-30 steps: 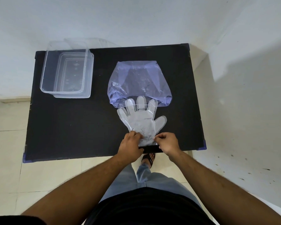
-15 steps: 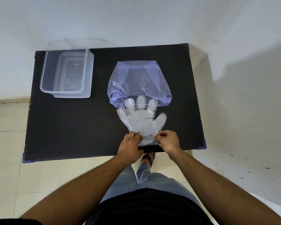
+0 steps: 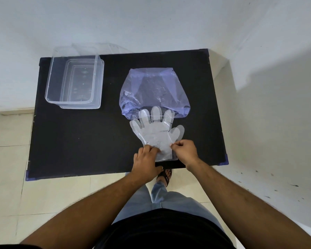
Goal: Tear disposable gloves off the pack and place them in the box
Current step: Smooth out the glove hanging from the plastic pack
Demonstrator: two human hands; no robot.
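A flat pack of clear disposable gloves [image 3: 155,131] lies on the black table [image 3: 83,141], fingers pointing away from me, cuff at the near edge. My left hand [image 3: 146,159] presses down on the cuff's left side. My right hand [image 3: 184,152] pinches the right edge of the top glove between thumb and fingers. A clear plastic box [image 3: 74,81] stands open and empty at the table's far left corner, resting on its lid.
A crumpled bluish plastic bag [image 3: 153,90] lies just beyond the glove fingers, its near rim overlapping them. White walls close the far side and the right. My sandalled foot [image 3: 164,175] shows on the tiled floor below the table's near edge.
My right hand has crept up the glove's right edge and tightened its pinch. My left hand has stayed on the cuff. The pack and box have not moved.
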